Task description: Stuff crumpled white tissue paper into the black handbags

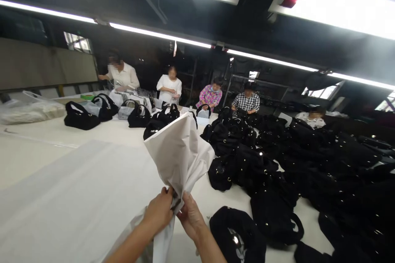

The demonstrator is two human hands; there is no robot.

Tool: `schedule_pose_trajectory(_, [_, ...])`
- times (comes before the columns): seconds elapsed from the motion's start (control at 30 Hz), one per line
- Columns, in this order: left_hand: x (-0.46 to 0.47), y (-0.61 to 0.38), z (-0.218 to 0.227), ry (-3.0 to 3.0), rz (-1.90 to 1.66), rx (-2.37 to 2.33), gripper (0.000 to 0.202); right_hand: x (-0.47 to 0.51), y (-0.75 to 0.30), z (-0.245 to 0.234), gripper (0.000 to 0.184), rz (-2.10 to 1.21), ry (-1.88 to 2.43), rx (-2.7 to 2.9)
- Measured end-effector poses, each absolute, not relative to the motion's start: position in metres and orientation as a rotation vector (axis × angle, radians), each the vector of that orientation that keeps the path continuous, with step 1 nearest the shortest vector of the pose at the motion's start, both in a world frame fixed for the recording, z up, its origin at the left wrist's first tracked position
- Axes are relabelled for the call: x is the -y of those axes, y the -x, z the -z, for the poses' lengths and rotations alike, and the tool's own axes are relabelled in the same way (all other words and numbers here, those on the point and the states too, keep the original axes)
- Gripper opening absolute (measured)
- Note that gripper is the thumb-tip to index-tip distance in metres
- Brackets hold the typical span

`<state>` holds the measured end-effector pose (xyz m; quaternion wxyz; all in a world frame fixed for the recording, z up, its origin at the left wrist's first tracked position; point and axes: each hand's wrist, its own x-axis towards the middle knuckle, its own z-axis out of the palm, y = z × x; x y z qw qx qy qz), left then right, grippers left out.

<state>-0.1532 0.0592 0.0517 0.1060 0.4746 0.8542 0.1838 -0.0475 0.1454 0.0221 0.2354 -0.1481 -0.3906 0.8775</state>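
A large sheet of white paper (pixel 182 148) is gathered and crumpled between my two hands, its top part fanning upward. My left hand (pixel 160 209) is closed round the bunched paper from the left. From the right, my right hand (pixel 191 213) pinches the same gathered part, thumb pointing up. The paper's lower end trails down between my forearms. Just right of my right hand a black handbag (pixel 237 230) with a metal ring lies on the white table. A flat white sheet (pixel 86 197) lies to the left of my hands.
A big heap of black handbags (pixel 277 164) covers the table's right side. Several finished-looking bags (pixel 80 117) stand at the far left, near clear plastic bags (pixel 31 109). Across the table several people (pixel 169 86) work. Tube lights (pixel 160 35) hang low overhead.
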Motion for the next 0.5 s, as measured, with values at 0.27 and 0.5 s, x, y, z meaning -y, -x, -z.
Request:
schedule_pose_trajectory(0.27, [-0.073,0.120,-0.041,-1.281,-0.829,-2.478,0.062,-0.174,0.019,-0.007,0.050,-2.337,0.467,1.115])
schedule_pose_trajectory(0.5, [-0.081,0.126,-0.023,-1.106,-1.291,-2.396,0.047,-0.180,0.008,-0.003,0.055,-2.247,0.772,1.162])
